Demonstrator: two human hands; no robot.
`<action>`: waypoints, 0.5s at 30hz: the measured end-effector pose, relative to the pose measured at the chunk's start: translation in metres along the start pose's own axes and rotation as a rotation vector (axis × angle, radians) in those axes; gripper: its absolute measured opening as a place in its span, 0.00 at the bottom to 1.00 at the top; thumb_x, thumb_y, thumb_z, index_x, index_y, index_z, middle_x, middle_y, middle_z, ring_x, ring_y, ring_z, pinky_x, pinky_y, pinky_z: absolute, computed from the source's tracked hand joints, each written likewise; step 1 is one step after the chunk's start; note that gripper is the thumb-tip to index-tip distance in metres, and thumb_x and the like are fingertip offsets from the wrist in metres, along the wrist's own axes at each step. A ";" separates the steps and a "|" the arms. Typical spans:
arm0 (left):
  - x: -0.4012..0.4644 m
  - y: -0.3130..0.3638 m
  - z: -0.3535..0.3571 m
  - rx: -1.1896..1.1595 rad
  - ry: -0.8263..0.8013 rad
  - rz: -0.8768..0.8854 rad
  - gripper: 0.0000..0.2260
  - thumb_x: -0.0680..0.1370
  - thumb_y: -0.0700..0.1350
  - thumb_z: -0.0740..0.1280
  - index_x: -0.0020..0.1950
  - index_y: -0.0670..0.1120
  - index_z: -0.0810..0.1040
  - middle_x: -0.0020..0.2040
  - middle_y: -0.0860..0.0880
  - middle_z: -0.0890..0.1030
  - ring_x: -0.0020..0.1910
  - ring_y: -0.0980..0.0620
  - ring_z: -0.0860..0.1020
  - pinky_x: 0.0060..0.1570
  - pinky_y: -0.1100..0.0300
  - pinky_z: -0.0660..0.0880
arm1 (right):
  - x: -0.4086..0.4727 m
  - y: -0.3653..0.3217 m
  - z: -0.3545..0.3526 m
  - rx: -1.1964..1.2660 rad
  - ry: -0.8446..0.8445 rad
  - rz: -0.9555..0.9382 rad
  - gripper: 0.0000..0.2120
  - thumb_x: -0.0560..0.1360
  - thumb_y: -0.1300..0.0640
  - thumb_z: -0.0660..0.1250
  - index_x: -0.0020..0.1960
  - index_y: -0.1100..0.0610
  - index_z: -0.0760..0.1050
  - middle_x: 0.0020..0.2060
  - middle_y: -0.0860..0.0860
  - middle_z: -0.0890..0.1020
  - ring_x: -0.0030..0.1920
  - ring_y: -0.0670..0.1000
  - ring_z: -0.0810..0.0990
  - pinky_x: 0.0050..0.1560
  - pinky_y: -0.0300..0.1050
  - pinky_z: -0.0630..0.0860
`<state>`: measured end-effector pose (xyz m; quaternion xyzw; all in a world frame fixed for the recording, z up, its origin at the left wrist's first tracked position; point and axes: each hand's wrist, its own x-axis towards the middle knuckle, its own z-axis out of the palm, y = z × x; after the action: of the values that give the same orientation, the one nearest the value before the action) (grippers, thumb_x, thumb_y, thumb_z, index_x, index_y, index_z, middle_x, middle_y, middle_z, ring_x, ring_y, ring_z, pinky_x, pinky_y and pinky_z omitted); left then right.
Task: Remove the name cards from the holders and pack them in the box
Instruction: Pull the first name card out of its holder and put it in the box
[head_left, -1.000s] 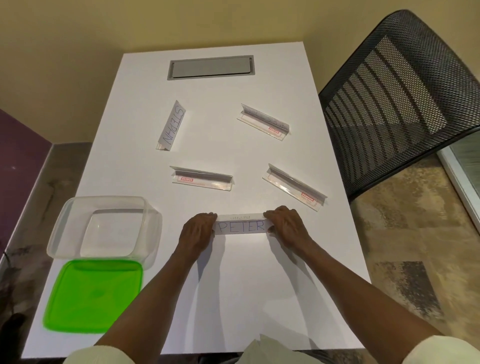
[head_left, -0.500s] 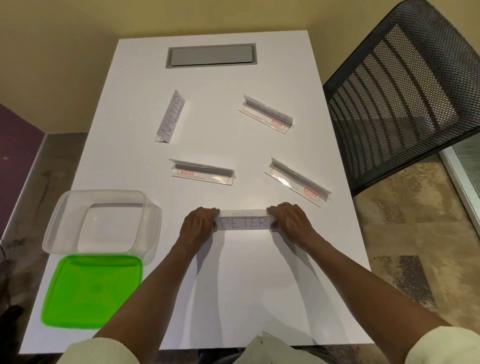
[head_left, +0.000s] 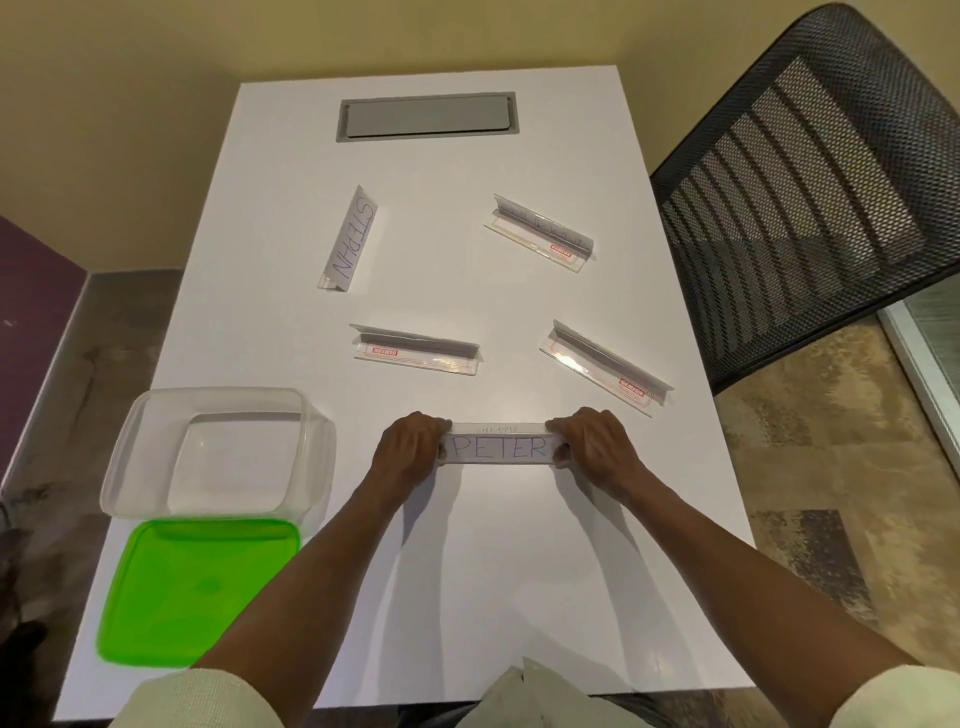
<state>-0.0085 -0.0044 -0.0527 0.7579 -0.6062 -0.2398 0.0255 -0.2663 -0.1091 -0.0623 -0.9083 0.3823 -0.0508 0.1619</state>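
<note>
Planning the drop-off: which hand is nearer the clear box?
Left. The left hand grips the PETER holder's end nearest the clear box; the right hand grips the far end.

Left hand (head_left: 410, 451) and right hand (head_left: 592, 448) grip opposite ends of PETER name card holder (head_left: 500, 448), near centre of white tabletop (head_left: 467, 571). STEPHN holder (head_left: 349, 240) far left; three more holders (head_left: 415, 349) (head_left: 540, 235) (head_left: 605, 368) beyond hands. Clear plastic box (head_left: 218, 453) left, green lid (head_left: 197, 592) just near it. Black mesh chair (head_left: 810, 171) right.
</note>
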 end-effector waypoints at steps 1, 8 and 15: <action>0.000 -0.001 -0.003 -0.006 -0.007 0.002 0.16 0.78 0.41 0.64 0.65 0.44 0.77 0.57 0.41 0.82 0.57 0.41 0.78 0.56 0.52 0.75 | 0.000 -0.002 -0.003 0.011 0.009 0.008 0.15 0.56 0.67 0.79 0.42 0.60 0.82 0.26 0.56 0.80 0.26 0.60 0.75 0.27 0.47 0.70; -0.003 -0.007 -0.037 -0.034 0.026 0.025 0.16 0.78 0.42 0.67 0.67 0.45 0.77 0.60 0.41 0.81 0.60 0.42 0.77 0.58 0.55 0.72 | 0.001 -0.019 -0.022 0.047 0.031 0.051 0.17 0.58 0.67 0.80 0.46 0.62 0.84 0.31 0.60 0.82 0.31 0.63 0.78 0.31 0.50 0.72; -0.019 -0.019 -0.079 -0.074 0.102 0.064 0.17 0.74 0.43 0.71 0.64 0.46 0.80 0.59 0.42 0.82 0.60 0.42 0.76 0.58 0.55 0.71 | 0.010 -0.045 -0.053 0.011 -0.077 0.151 0.20 0.68 0.55 0.72 0.59 0.50 0.80 0.51 0.51 0.84 0.52 0.55 0.79 0.42 0.41 0.66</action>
<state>0.0368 -0.0019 0.0170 0.7480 -0.6186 -0.2221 0.0919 -0.2403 -0.1000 0.0021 -0.8774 0.4428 -0.0057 0.1847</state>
